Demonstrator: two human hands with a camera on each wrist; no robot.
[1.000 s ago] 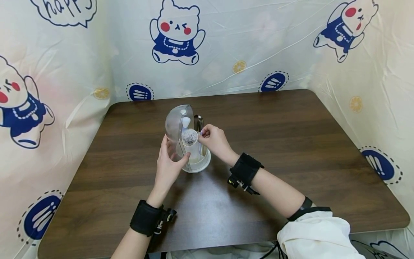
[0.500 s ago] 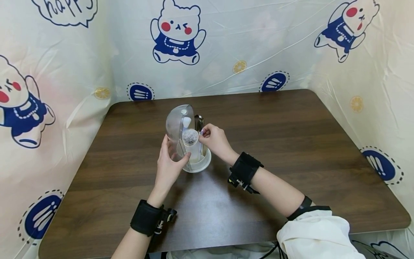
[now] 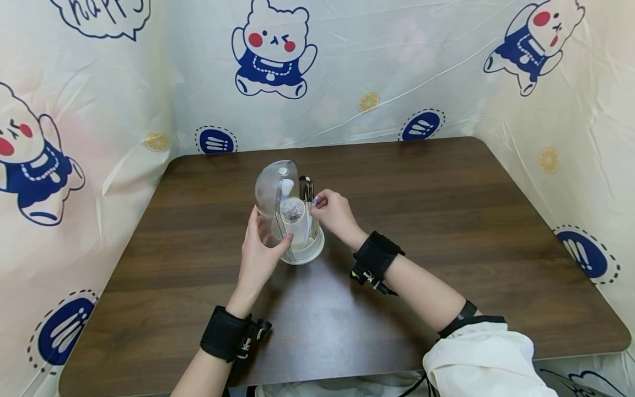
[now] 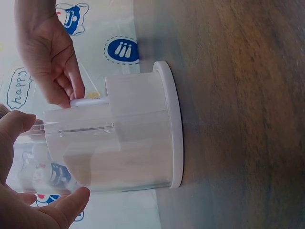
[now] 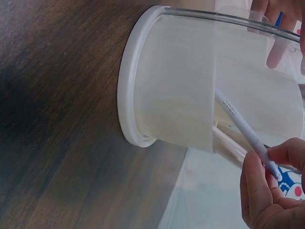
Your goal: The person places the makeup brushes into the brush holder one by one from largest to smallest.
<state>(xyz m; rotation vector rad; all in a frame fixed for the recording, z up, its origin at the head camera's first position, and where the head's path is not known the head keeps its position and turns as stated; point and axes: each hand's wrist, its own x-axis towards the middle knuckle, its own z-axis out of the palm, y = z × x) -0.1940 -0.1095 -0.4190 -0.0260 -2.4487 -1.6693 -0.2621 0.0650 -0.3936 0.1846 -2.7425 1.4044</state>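
Note:
A round cosmetics holder with a white base (image 3: 303, 259) stands upright on the table, its curved clear cover (image 3: 265, 187) at the left. My left hand (image 3: 258, 253) grips that cover, thumb toward the front and fingers round the far side. At the opposite side, my right hand (image 3: 337, 215) pinches a slim white pen (image 5: 240, 125) near its end between thumb and fingers. The pen slants, its lower end at the rim of the frosted compartment (image 5: 176, 81). Inside are a round, speckled white top (image 3: 292, 210) and dark slender items (image 3: 306, 188).
The brown wooden table (image 3: 446, 220) reaches out on all sides of the holder. A printed curtain (image 3: 347, 66) hangs behind the table and at both sides. Black bands with small cameras circle both wrists.
My right hand has shifted slightly to the right, away from the holder's middle, with the pen between its fingers. The left hand and the holder stay in place.

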